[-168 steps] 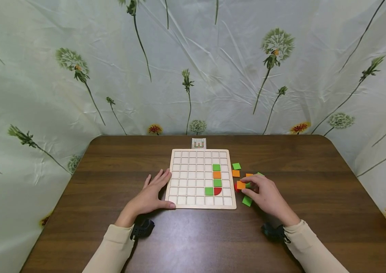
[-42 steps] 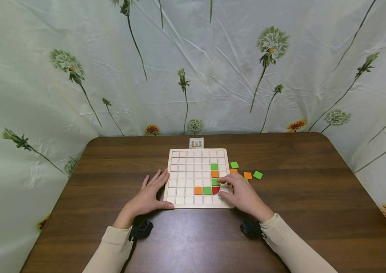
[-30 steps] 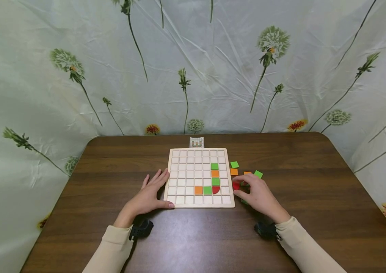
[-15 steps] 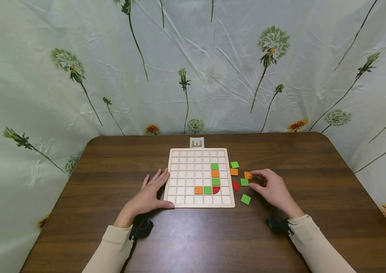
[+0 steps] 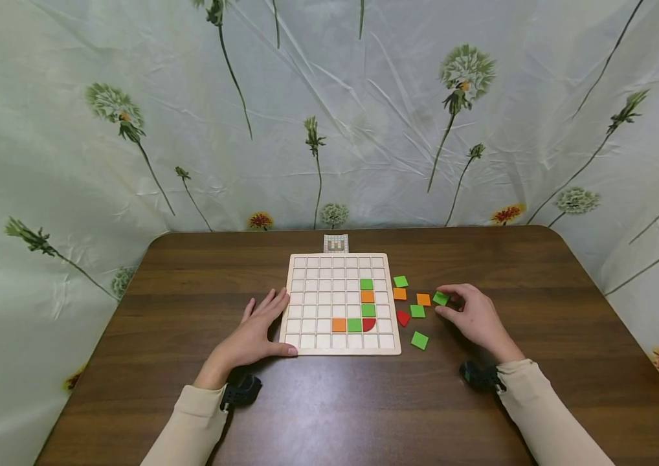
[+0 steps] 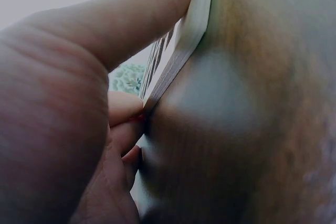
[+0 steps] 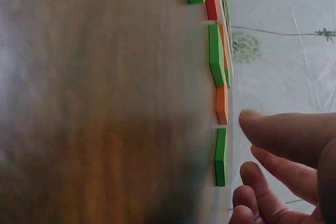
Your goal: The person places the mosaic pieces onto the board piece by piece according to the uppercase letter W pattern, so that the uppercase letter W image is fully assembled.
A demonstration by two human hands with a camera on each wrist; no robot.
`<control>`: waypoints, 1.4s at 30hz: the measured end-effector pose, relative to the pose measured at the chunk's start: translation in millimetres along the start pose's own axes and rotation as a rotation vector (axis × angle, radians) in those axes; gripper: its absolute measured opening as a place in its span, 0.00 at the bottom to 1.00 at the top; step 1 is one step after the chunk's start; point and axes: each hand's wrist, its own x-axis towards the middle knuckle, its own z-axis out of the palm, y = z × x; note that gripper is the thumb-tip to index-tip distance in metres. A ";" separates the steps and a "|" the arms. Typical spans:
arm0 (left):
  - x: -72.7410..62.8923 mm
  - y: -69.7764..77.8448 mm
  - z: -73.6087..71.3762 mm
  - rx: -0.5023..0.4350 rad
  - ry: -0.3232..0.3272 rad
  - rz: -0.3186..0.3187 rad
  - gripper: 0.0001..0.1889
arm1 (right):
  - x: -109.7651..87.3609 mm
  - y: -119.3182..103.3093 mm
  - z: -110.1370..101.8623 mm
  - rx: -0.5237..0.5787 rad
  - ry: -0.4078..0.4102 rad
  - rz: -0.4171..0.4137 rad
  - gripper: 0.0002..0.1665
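Observation:
A pale wooden grid board (image 5: 318, 288) lies on the table, with green, orange and red tiles in several cells. My left hand (image 5: 256, 333) rests against its left side, fingers straight along the edge and thumb on the near corner; in the left wrist view the thumb (image 6: 142, 17) touches the rim. My right hand (image 5: 478, 317) hovers over the rightmost loose green tile (image 5: 441, 298), thumb and index finger on either side of it. In the right wrist view that green tile (image 7: 220, 157) lies flat, and the fingertips (image 7: 251, 119) are apart from it.
Other loose tiles lie right of the board: an orange tile (image 5: 423, 299), an orange tile near the rim (image 5: 399, 294), a red tile (image 5: 403, 318) and several green ones, such as the nearest green tile (image 5: 419, 340). A small printed card (image 5: 336, 243) lies behind the board.
The orange tile that my right hand pinched earlier now lies on the board, left of a green tile. My right hand then moved right, past the loose tiles. My left hand stayed put.

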 end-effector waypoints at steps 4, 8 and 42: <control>0.2 -0.9 0.5 0.005 0.000 -0.003 0.60 | 2.9 1.7 -1.2 -0.007 -0.021 0.008 0.22; 0.4 -1.6 0.9 0.004 -0.001 -0.005 0.60 | 5.6 1.7 -2.8 -0.006 -0.047 0.019 0.23; 1.1 -1.3 0.5 0.013 -0.002 -0.012 0.60 | 13.0 1.3 -5.9 -0.066 -0.124 0.030 0.16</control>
